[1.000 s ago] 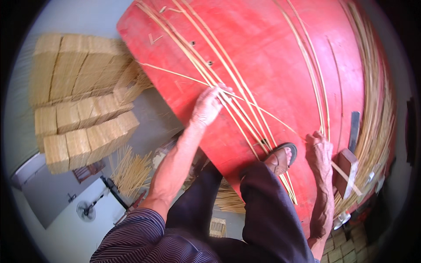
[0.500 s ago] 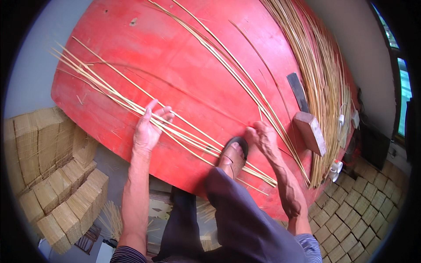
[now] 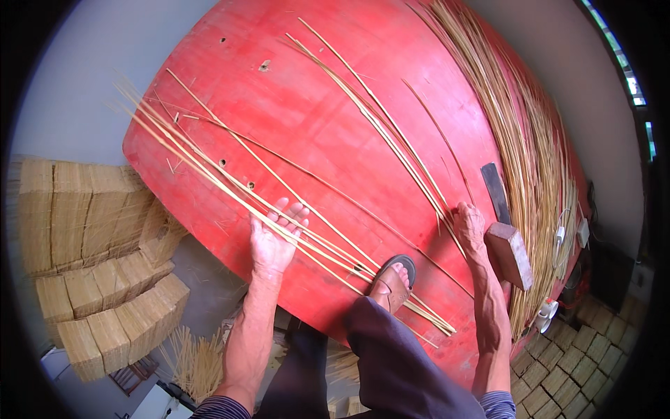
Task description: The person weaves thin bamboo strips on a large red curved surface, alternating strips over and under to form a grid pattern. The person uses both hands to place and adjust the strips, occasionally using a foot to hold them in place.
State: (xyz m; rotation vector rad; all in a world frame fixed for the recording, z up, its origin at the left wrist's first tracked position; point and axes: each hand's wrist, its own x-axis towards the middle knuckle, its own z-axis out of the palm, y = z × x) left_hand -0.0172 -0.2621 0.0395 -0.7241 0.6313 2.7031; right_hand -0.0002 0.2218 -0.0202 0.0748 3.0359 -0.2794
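Observation:
Palm up, my left hand has its fingers spread, with pale thin strips lying over it. A sandaled foot rests at the lower end of these strips on the red board. My right hand is curled at a second group of long strips; what its fingers hold is too small to make out. Just right of that hand are a dark flat blade and a worn wooden block. A single darker strip crosses the board diagonally between my hands.
A thick sheaf of strips lies along the board's right side, near white electrical fittings. Stacked straw-coloured bundles stand at the lower left beside loose strips, and more bundles cover the lower right floor. A grey wall surrounds the board.
My left hand has gone from closed around the strips to open beneath them. The view has swung, showing more right-hand floor. My right hand has shifted, most recently slightly up and right.

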